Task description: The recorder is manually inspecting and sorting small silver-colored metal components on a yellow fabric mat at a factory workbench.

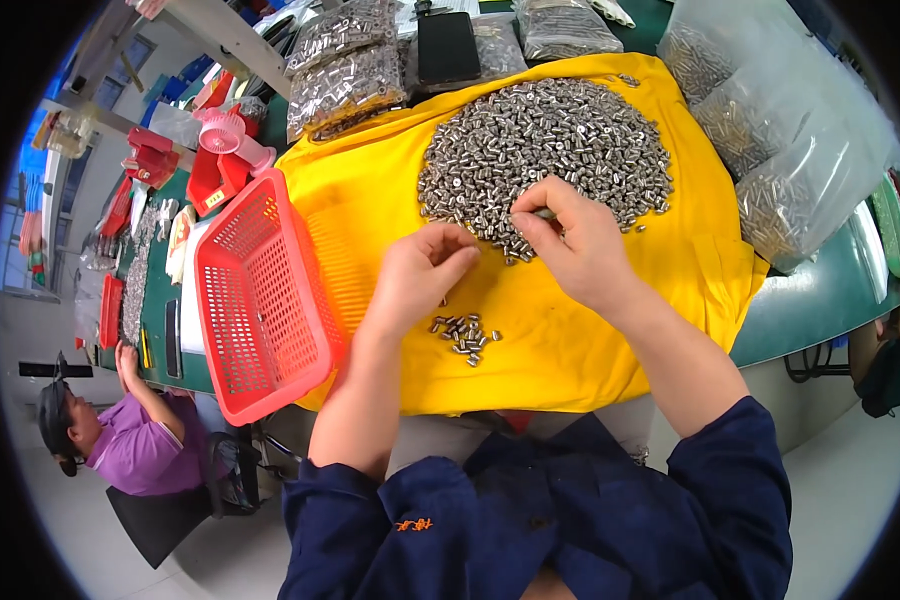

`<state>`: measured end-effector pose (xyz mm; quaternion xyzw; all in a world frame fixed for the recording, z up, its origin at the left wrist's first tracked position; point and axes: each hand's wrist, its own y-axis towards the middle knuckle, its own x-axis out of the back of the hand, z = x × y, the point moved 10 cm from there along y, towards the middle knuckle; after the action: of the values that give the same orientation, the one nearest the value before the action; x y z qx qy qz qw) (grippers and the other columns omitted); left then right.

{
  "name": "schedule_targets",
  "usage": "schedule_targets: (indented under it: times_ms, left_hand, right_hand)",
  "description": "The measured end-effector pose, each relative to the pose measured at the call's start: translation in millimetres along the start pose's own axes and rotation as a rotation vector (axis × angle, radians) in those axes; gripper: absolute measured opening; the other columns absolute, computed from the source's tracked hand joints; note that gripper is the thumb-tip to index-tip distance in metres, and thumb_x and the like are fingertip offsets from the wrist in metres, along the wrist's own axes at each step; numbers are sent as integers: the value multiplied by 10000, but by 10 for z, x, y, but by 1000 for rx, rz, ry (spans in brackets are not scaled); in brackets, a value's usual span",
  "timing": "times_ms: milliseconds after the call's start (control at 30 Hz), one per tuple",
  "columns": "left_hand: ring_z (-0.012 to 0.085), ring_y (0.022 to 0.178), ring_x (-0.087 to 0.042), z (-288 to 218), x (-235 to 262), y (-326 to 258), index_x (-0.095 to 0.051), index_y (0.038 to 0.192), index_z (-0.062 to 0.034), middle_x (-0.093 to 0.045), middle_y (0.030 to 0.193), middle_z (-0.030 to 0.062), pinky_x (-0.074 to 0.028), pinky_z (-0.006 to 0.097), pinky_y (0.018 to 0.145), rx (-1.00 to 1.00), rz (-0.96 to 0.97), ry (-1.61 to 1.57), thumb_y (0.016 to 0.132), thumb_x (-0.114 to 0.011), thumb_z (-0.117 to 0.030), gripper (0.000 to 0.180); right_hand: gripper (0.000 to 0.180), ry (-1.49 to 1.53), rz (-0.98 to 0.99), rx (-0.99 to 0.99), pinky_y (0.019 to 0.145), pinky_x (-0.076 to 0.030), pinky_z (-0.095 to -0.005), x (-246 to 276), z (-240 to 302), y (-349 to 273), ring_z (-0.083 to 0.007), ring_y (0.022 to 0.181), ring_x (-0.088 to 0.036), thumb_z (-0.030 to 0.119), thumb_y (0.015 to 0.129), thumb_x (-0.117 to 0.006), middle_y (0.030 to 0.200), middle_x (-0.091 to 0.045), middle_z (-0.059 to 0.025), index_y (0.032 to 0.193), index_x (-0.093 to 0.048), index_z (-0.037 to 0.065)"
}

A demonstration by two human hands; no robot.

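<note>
A large heap of small shiny metal cylindrical parts is spread over a yellow cloth. At the heap's near edge is my right hand, with thumb and forefinger pinched together; anything between them is too small to make out. My left hand hovers just left of it, fingers curled and thumb closed toward them, its grip hidden. Below the left hand lies a small separate group of the same metal parts. A single part shows right under that hand.
A red perforated plastic basket stands left of the cloth, beside my left forearm. Bags of metal parts and a black phone lie at the back. More clear bags sit at the right. Another person sits at far left.
</note>
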<state>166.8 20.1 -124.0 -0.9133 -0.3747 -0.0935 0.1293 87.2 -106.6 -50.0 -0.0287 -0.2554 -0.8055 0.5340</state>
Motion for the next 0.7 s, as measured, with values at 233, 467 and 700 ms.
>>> schedule_targets:
  times_ms: [233, 467, 700]
  left_hand:
    - [52, 677, -542, 27, 15, -67, -571, 876, -9, -587, 761, -6, -441, 177, 621, -49, 52, -378, 790, -609, -20, 95]
    - [92, 717, -579, -79, 13, -26, -591, 914, -7, -614, 790, 30, -471, 210, 661, -119, 64, -561, 778, -620, -11, 139]
    - [108, 729, -587, -125, -74, -35, -593, 885, -1, -621, 802, 50, -483, 224, 690, -145, 103, -595, 771, -626, -1, 119]
  right_hand:
    - [52, -14, 63, -12, 512, -399, -266, -131, -33, -14, -158, 534, -499, 76, 805, -541, 656, -543, -76, 830, -525, 33]
    - [62, 41, 189, -29, 535, -402, -261, -300, -48, -72, -151, 568, -503, 84, 810, -540, 678, -545, -67, 852, -528, 40]
    - [58, 52, 188, -10, 559, -423, -265, -306, -13, -70, -170, 601, -543, 74, 810, -538, 712, -562, -82, 852, -533, 35]
